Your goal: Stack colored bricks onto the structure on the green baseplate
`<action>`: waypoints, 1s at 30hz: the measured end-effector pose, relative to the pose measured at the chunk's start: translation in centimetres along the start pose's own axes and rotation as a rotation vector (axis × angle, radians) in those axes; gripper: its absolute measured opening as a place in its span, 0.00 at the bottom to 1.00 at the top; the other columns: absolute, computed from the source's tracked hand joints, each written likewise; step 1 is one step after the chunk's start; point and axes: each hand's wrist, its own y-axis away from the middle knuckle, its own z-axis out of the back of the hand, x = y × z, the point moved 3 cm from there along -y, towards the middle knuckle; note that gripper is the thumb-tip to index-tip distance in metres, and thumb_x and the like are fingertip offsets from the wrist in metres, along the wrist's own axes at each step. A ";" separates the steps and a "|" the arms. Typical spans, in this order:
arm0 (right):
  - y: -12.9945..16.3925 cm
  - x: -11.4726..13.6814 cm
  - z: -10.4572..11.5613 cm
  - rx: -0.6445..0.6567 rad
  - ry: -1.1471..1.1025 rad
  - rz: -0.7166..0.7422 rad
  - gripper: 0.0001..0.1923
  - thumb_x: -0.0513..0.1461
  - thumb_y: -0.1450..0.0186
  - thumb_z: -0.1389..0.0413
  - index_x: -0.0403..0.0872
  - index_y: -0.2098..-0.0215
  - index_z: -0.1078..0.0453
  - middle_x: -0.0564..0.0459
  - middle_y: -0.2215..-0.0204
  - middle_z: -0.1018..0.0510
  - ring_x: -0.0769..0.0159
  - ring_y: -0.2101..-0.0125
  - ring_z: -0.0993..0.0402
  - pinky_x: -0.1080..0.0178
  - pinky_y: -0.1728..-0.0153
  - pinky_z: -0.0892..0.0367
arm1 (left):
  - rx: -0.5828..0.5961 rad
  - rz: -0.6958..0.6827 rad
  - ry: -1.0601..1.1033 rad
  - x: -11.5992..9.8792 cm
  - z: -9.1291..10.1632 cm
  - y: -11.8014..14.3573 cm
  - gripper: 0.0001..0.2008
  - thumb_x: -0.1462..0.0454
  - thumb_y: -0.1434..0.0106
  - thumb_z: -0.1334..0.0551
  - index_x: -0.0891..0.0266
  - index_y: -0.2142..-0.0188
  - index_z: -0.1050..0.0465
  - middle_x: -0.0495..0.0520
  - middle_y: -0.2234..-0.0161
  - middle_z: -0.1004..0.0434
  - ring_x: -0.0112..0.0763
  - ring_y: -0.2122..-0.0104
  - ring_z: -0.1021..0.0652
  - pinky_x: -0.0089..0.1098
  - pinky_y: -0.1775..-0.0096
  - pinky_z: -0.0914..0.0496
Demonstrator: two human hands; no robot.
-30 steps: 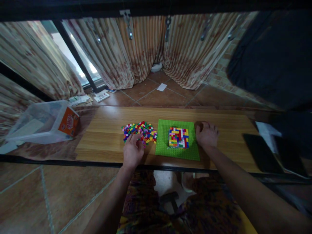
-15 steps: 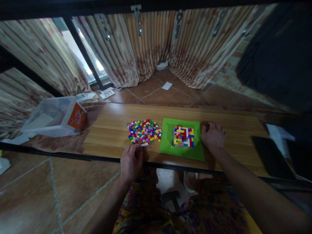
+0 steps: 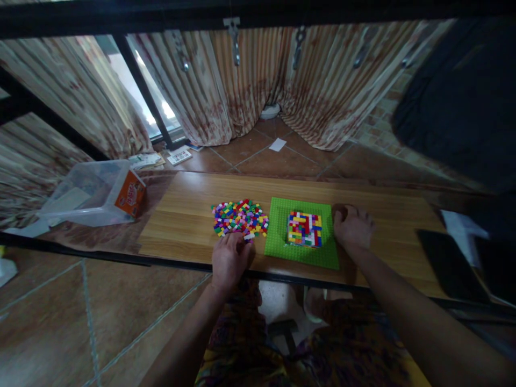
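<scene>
Prob. picking w/ L hand (image 3: 230, 260) at near edge of loose brick pile (image 3: 237, 215) on wooden tabletop (image 3: 181, 231), left of green baseplate (image 3: 278, 220) bearing brick build (image 3: 305, 229). Can't tell if gripping; fingertips mostly hidden. W/ R hand (image 3: 353, 228) loosely curled by baseplate's R edge, also can't tell. For next move, prob. needs fine pinch w/o scattering pcs.

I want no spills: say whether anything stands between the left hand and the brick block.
Only low loose bricks beside the left hand; past them, nothing visible stands before the brick block.
</scene>
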 end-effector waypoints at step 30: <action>-0.1 0.2 0.0 -0.007 -0.025 -0.013 0.25 0.45 0.33 0.56 0.41 0.45 0.32 0.37 0.47 0.29 0.48 0.49 0.36 0.50 0.50 0.43 | -0.019 0.179 0.061 0.7 -0.2 -0.7 0.09 0.59 0.36 0.41 0.58 0.58 0.30 0.53 0.64 0.21 0.36 0.63 0.21 0.32 0.63 0.30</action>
